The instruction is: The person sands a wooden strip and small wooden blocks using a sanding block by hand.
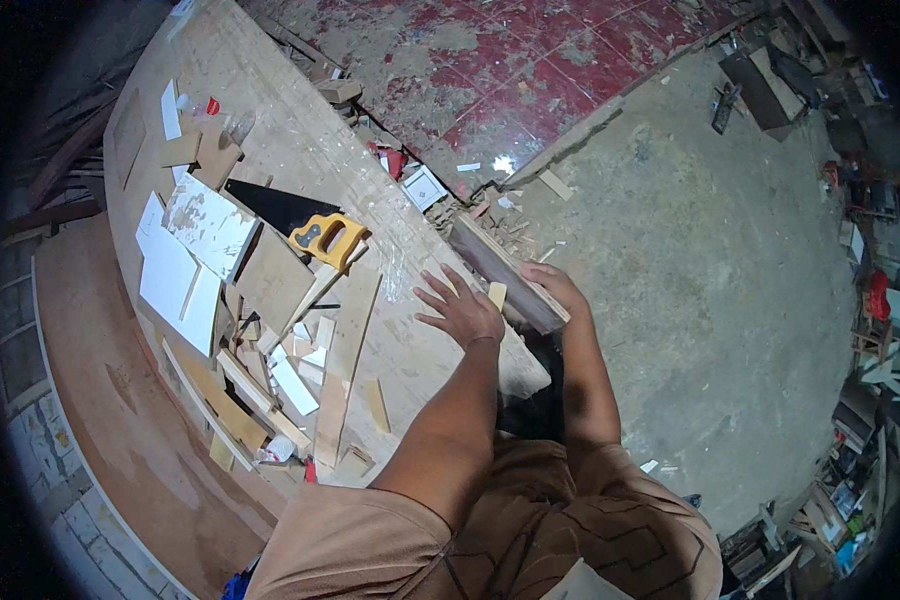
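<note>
My left hand [465, 309] lies palm down over the edge of the wooden workbench [405, 330], its fingers spread. Beside its thumb side is a small pale wood strip [497, 295]; whether they touch is unclear. My right hand [556, 286] grips the outer edge of a long, dark-faced wooden piece [506, 274], which runs along the bench edge. A handsaw with a yellow handle [330, 238] rests on the bench, up and left of my left hand. Nearer me, a long wood board [349, 360] and a short wood offcut [377, 406] lie on the bench.
White panels [180, 292], a scuffed white board [210, 225] and several offcuts cover the bench's left part. Wood scraps [506, 217] litter the floor beyond its edge. Concrete floor [705, 285] extends to the right, with piled debris [859, 420] at the far right.
</note>
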Available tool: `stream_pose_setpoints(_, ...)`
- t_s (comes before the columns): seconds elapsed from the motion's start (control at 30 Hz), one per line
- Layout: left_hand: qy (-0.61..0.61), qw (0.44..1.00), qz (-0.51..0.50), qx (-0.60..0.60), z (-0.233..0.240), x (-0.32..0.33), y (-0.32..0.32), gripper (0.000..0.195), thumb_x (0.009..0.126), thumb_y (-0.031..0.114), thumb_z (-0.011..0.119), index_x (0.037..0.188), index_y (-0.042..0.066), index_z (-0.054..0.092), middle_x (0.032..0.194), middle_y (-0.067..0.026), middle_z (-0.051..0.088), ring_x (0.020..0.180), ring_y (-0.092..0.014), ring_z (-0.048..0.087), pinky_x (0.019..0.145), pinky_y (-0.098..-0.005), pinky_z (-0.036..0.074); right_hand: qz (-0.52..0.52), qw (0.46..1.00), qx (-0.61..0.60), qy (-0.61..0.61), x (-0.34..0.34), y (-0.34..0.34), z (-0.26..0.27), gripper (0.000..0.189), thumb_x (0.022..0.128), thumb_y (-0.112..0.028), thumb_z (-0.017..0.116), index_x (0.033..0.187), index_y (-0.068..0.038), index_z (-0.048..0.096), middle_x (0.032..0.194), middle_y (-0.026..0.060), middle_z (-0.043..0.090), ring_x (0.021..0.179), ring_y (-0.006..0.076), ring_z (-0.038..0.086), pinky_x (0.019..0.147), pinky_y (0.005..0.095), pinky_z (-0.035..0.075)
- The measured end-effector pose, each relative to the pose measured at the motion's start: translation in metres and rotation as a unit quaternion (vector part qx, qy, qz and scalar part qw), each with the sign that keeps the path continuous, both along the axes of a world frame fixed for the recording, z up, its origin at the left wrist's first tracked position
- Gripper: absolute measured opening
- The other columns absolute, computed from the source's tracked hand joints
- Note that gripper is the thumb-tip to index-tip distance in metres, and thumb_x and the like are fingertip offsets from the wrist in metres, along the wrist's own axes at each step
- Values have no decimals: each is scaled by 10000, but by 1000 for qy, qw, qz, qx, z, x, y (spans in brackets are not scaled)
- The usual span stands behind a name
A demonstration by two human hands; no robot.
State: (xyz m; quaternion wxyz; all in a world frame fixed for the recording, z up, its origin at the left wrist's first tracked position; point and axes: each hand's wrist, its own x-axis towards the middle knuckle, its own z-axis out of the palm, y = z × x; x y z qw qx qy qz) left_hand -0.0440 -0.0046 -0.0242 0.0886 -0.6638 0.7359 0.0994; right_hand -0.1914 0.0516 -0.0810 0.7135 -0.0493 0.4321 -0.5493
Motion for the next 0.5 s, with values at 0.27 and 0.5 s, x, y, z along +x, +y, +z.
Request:
stream_pose_setpoints(0.27,23,1000,-17,5,-1,-14,6,697,903,230,449,1516,101,143,1570,-232,13,1424,-495,-11,1081,-694,18,-85,847,12,525,20,-57,16,472,927,-225,578,1323,24,513,1323,168,559,1228,213,509,1047,315,351)
stream_pose_setpoints(0.5,10,1000,-2,5,0,-3,2,693,916,246,446,1518,96,136,1573,-224,-1,1425,-491,-19,1084,-689,19,109,982,-67,143,-15,26,25,494,901,-216,634,1341,-22,517,1323,110,568,1196,153,500,1037,289,354)
